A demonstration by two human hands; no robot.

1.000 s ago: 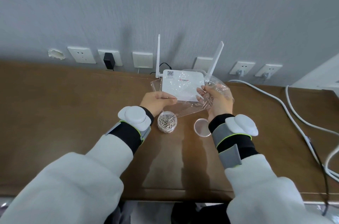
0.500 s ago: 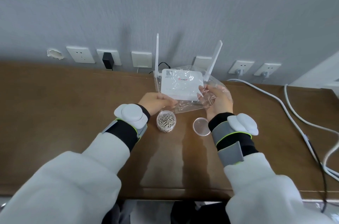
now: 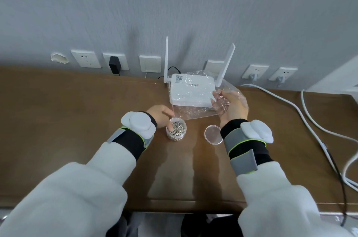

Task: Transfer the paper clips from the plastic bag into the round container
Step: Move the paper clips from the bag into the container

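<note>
Tipping the bag point(image 3: 201, 115) — pinched in our right hand point(image 3: 235, 107), right of centre — we should aim its corner over the mid-frame container point(image 3: 176, 132) our left hand point(image 3: 159, 115) touches (grip unclear) so clips point(image 3: 223, 105) slide in.

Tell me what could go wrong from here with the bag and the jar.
1. Only the right hand holds the floppy clear plastic bag, so the silver paper clips may spill onto the brown wooden table and miss the clear round container.
2. The container looks well filled, so more clips might overflow.
3. The bag drapes over the white router and could snag an antenna.
</note>
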